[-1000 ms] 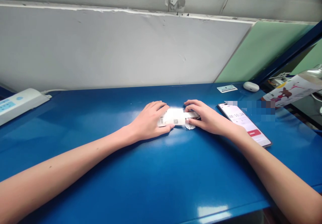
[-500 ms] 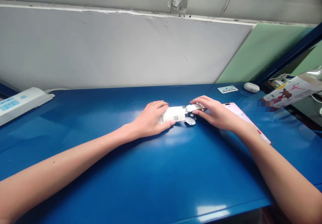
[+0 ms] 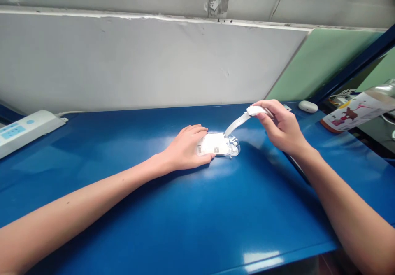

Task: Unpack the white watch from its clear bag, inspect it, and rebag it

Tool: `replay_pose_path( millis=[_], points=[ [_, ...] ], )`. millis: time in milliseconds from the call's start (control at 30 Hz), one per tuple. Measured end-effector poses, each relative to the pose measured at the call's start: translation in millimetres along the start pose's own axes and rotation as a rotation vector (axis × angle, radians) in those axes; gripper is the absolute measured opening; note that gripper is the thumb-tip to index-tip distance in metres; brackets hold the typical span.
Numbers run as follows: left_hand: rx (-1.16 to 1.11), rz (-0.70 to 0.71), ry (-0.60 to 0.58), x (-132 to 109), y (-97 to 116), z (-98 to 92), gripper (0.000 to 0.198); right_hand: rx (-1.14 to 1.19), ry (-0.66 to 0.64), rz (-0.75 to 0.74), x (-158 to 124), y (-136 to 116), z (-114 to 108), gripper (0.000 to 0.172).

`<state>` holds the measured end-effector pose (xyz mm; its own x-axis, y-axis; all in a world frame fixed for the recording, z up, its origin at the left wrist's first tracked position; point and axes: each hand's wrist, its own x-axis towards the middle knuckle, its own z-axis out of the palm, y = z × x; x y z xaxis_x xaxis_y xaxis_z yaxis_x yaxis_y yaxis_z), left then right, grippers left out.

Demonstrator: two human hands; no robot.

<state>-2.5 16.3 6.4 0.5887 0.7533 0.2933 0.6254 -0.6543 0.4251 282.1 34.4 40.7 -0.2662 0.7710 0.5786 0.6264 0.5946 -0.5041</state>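
My left hand (image 3: 187,148) rests on the blue tabletop with its thumb and fingers closed around the left end of a small clear plastic packet (image 3: 213,144). A white label with printed codes covers much of the packet, and its crinkled clear end points right. Raised above the table to the right, my right hand (image 3: 284,126) pinches a white wristwatch (image 3: 239,122) by its upper part. The watch's white strap, with a row of holes, slants down to the left, its tip at the packet's right end. My fingers partly cover the upper part of the watch.
A white power strip (image 3: 33,127) lies at the far left. At the back right are a white earbud case (image 3: 307,106) and a card (image 3: 286,107) partly behind my right hand. A labelled bottle (image 3: 354,112) leans at the right. My right forearm mostly hides a phone (image 3: 298,166).
My right hand has moved up and right, drawing the white watch out of the packet. My left hand stays on the packet, whose end now lies slack.
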Motion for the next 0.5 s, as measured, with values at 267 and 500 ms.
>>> replay_pose_path(
  millis=[267, 500],
  points=[
    [0.022, -0.124, -0.075, 0, 6, -5.3, 0.079, -0.069, 0.109, -0.023, -1, -3, 6, 0.022],
    [-0.057, -0.068, 0.292, 5, 6, -18.3, 0.078, -0.009, -0.071, -0.057, -8, -14, 21, 0.022]
  ],
)
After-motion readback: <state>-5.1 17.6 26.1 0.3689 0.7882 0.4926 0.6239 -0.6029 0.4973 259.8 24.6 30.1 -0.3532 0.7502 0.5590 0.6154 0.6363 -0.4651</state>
